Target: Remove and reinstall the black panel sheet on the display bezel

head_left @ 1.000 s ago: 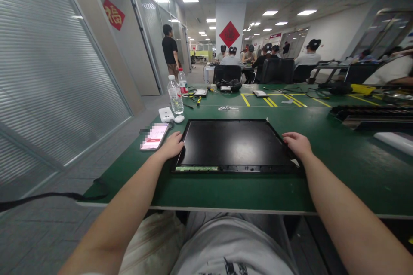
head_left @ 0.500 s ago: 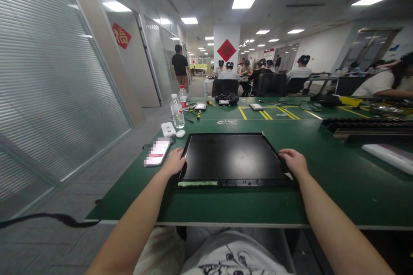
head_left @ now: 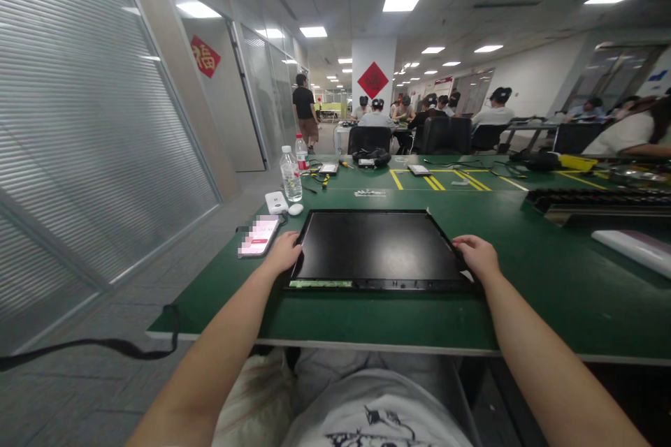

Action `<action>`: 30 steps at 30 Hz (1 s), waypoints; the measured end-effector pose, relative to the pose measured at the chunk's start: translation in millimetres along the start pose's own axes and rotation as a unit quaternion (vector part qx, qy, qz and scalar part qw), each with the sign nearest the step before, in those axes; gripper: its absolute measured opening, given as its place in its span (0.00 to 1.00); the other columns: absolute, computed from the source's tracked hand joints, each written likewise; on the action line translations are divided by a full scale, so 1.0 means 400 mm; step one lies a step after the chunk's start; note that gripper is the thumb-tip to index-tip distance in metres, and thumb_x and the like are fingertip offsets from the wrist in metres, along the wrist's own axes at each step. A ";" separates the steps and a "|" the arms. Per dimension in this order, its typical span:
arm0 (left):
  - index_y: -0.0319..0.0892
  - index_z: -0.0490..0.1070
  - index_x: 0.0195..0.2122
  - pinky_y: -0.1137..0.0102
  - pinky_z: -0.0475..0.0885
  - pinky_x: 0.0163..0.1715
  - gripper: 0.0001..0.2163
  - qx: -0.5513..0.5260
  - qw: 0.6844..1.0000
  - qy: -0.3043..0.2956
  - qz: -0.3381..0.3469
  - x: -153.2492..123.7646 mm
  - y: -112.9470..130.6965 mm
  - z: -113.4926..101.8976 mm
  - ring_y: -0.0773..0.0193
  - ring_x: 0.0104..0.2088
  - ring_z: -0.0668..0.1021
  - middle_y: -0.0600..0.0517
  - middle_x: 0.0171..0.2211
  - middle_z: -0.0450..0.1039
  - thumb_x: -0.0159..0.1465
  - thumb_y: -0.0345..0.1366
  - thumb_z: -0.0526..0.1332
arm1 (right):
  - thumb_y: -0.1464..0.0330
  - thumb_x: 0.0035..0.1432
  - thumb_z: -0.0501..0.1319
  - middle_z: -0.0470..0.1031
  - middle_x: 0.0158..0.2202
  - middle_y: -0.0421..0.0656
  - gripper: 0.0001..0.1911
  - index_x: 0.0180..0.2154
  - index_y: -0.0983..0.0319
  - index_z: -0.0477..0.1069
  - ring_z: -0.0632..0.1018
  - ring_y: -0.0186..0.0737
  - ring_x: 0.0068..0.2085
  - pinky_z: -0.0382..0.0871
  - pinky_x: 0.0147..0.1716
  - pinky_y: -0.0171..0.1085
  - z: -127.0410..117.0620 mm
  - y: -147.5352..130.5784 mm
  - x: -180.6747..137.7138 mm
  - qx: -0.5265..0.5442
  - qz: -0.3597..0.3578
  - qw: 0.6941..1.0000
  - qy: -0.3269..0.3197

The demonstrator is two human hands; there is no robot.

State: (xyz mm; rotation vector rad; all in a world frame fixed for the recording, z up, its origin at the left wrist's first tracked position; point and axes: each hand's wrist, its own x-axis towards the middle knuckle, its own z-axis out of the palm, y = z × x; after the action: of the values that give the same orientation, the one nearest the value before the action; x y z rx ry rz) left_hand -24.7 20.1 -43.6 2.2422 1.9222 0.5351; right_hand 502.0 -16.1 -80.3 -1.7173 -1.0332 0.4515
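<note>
A black, flat screen panel (head_left: 380, 246) lies face up on the green table (head_left: 372, 318) in front of me. Along its near edge runs a dark frame strip, with a green circuit board (head_left: 321, 284) showing at the left part. My left hand (head_left: 284, 251) is closed around the panel's left edge, thumb and fingers on the rim. Over at the right edge, my right hand (head_left: 478, 256) grips the rim with its fingers bent. A small white tab (head_left: 466, 275) shows beside the right hand. The fingertips under the panel are hidden.
Left of the panel are a phone (head_left: 259, 235), a white device (head_left: 276, 202) and water bottles (head_left: 291, 174). At the right lie a long white object (head_left: 632, 253) and dark metal rails (head_left: 602, 206). Small drives (head_left: 419, 170) and cables sit farther back. People sit beyond.
The view has shifted slightly, so the scene sits a little higher and farther right. Both hands keep their hold on the panel. A person in the background has walked a little.
</note>
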 end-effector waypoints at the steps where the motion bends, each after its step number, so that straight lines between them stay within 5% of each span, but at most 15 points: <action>1: 0.29 0.76 0.59 0.60 0.63 0.69 0.25 -0.001 1.000 0.002 0.002 0.002 -0.002 0.001 0.47 0.67 0.73 0.34 0.65 0.72 0.63 0.31 0.54 | 0.65 0.43 0.61 0.83 0.35 0.45 0.14 0.33 0.60 0.81 0.80 0.44 0.34 0.74 0.37 0.40 0.002 0.002 0.003 -0.001 0.002 1.000 -0.004; 7: 0.34 0.79 0.56 0.59 0.65 0.68 0.23 -0.011 1.000 0.013 0.012 0.006 -0.003 0.000 0.48 0.65 0.75 0.38 0.62 0.76 0.61 0.31 0.55 | 0.66 0.44 0.63 0.81 0.29 0.44 0.13 0.34 0.60 0.81 0.78 0.42 0.30 0.73 0.32 0.38 0.011 0.011 0.026 0.000 -0.004 1.000 -0.021; 17: 0.34 0.79 0.54 0.59 0.65 0.68 0.23 -0.017 1.000 0.010 0.006 0.015 -0.006 0.000 0.47 0.65 0.75 0.37 0.61 0.77 0.61 0.32 0.55 | 0.67 0.48 0.64 0.82 0.35 0.45 0.16 0.41 0.60 0.81 0.78 0.41 0.32 0.70 0.31 0.37 0.012 0.005 0.033 -0.063 -0.014 0.997 -0.036; 24: 0.40 0.82 0.45 0.60 0.70 0.64 0.16 -0.042 0.999 0.000 0.004 0.011 0.011 -0.017 0.48 0.61 0.78 0.43 0.57 0.81 0.61 0.31 0.57 | 0.66 0.47 0.66 0.82 0.34 0.45 0.18 0.42 0.61 0.81 0.79 0.42 0.31 0.71 0.30 0.37 0.014 -0.008 0.053 -0.115 -0.026 0.992 -0.044; 30: 0.43 0.83 0.42 0.59 0.80 0.50 0.15 -0.136 0.988 -0.038 -0.064 0.004 0.023 -0.035 0.47 0.48 0.85 0.48 0.40 0.86 0.56 0.30 0.61 | 0.63 0.47 0.71 0.80 0.28 0.45 0.13 0.36 0.60 0.83 0.78 0.42 0.27 0.72 0.29 0.38 0.021 -0.061 0.089 -0.224 -0.043 0.969 -0.096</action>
State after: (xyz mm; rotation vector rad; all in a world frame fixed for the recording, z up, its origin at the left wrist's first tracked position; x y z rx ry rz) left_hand -21.0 18.4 -27.3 1.9288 1.8175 0.6403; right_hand 505.5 20.0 -55.3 -2.0421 -1.4266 0.3495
